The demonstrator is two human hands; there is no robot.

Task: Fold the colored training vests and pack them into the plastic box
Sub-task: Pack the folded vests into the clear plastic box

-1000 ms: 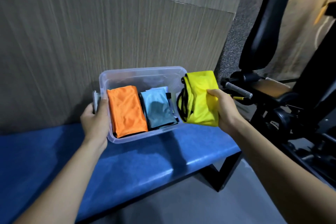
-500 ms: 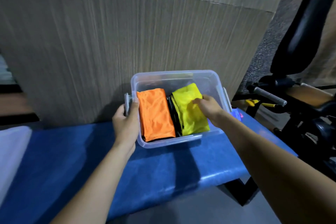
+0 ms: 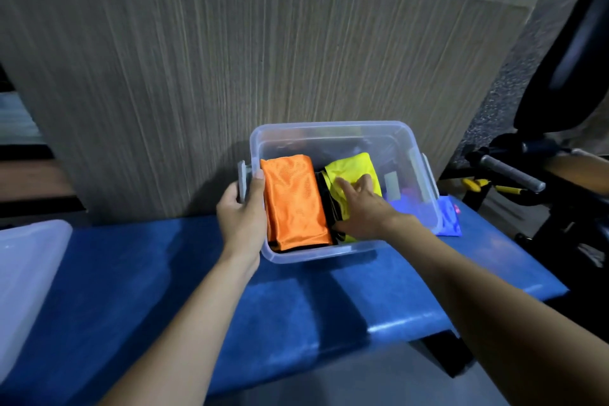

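Left hand (image 3: pixel 242 217) grips plastic box (image 3: pixel 425 208) rim; right hand (image 3: pixel 364 211) fingers flat on yellow vest (image 3: pixel 354 168); label seemingly unreadable.

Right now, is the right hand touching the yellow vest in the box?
Touching. The head view shows the right hand lying flat on the yellow vest, fingers spread over it.

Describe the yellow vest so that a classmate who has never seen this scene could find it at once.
Start at the blue bench and find the clear plastic box standing on it. Two folded vests lie side by side inside. The yellow vest is the one under the right hand, beside the orange vest.
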